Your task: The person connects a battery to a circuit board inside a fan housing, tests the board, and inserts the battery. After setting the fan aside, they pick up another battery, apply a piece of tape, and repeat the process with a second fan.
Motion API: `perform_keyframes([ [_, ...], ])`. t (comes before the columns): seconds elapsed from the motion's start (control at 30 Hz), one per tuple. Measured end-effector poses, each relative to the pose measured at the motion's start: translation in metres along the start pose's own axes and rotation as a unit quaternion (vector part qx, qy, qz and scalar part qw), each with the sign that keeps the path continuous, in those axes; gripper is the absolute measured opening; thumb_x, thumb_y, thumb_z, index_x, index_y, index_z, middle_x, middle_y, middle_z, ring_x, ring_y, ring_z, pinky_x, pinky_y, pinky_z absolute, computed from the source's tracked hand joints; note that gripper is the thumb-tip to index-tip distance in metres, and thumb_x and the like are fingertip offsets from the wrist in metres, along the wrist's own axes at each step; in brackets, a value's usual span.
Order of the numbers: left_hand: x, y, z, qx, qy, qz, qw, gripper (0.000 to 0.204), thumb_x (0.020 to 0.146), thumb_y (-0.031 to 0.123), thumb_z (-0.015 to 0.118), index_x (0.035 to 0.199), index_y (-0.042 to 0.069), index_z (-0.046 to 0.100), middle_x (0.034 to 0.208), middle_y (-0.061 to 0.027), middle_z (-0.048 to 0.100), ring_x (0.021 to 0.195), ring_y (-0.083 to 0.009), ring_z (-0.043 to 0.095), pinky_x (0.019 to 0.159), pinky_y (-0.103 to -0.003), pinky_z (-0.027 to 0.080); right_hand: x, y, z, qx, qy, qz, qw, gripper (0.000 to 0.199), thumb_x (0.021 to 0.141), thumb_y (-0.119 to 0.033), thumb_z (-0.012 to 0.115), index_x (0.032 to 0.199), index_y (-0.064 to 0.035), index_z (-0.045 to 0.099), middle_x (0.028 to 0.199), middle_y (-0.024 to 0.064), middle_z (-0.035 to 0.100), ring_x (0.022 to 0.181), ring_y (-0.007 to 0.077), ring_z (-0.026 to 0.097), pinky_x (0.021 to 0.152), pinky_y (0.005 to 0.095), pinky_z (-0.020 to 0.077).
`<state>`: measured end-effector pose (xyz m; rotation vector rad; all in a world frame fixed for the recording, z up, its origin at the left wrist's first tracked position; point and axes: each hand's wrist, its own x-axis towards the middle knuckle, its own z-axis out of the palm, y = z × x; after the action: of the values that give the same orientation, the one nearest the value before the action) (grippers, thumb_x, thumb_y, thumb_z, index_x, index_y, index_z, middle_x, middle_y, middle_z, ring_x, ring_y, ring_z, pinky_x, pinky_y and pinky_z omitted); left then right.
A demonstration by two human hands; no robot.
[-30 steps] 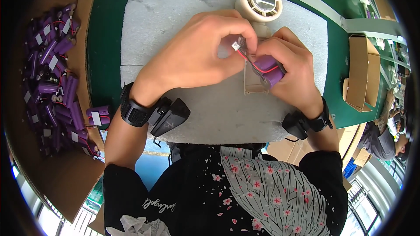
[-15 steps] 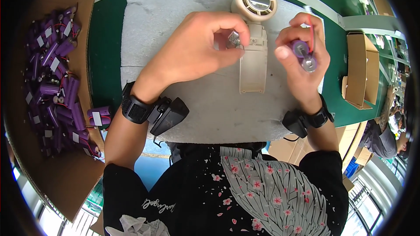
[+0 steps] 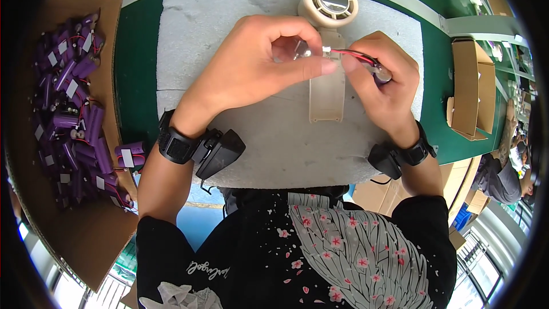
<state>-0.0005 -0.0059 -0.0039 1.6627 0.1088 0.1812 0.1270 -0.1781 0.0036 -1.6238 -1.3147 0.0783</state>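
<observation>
A cream handheld fan (image 3: pixel 328 51) lies on a white foam pad (image 3: pixel 229 34), its round head pointing away from me. My left hand (image 3: pixel 257 63) hovers over the fan's handle and pinches a small white connector at the end of red and black wires (image 3: pixel 351 54). My right hand (image 3: pixel 380 88) grips a purple cylindrical battery (image 3: pixel 382 72) from which those wires run. The battery is mostly hidden by my fingers. Both hands meet just above the fan's neck.
A cardboard box (image 3: pixel 34 206) at the left holds several purple batteries (image 3: pixel 71 109) with wires. Two more lie at its edge (image 3: pixel 130 154). A small open carton (image 3: pixel 472 88) stands on the green table (image 3: pixel 137 51) at the right. Another person (image 3: pixel 503 177) is at the far right.
My hands, spread apart half a second ago, have come back together over the fan's neck. The battery's wires now stretch between them.
</observation>
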Motion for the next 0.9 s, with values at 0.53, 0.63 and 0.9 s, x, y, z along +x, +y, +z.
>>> perform_keyframes([
  [0.53,0.001,0.002,-0.002,0.031,-0.02,-0.004,0.999,0.01,0.09,0.006,0.065,0.09,-0.003,0.063,0.082,-0.0036,0.061,0.072,-0.0089,0.058,0.064,-0.023,0.048,-0.002,-0.006,0.002,-0.088,-0.065,0.013,0.994,0.013,0.078,-0.001,0.072,0.091,-0.0014,0.071,0.075,0.0062,0.061,0.059,0.0102,0.054,0.051,0.0231,0.0404],
  [0.63,0.001,0.003,-0.006,0.03,-0.039,-0.046,0.998,0.007,0.088,0.001,0.066,0.094,-0.002,0.063,0.087,-0.004,0.063,0.077,-0.0083,0.059,0.066,-0.022,0.049,-0.002,-0.006,0.003,-0.067,-0.064,0.024,0.995,0.012,0.078,-0.001,0.072,0.09,-0.0016,0.071,0.076,0.0058,0.06,0.058,0.0102,0.052,0.05,0.0227,0.0391],
  [0.9,0.0,0.001,-0.012,-0.026,-0.06,-0.063,0.996,0.023,0.079,-0.004,0.065,0.102,0.001,0.063,0.073,-0.0004,0.059,0.066,-0.0037,0.051,0.058,-0.02,0.039,-0.001,-0.008,0.002,-0.065,-0.069,0.046,0.994,0.01,0.077,-0.001,0.071,0.088,-0.0016,0.071,0.076,0.0039,0.057,0.058,0.0092,0.049,0.05,0.0217,0.0367],
])
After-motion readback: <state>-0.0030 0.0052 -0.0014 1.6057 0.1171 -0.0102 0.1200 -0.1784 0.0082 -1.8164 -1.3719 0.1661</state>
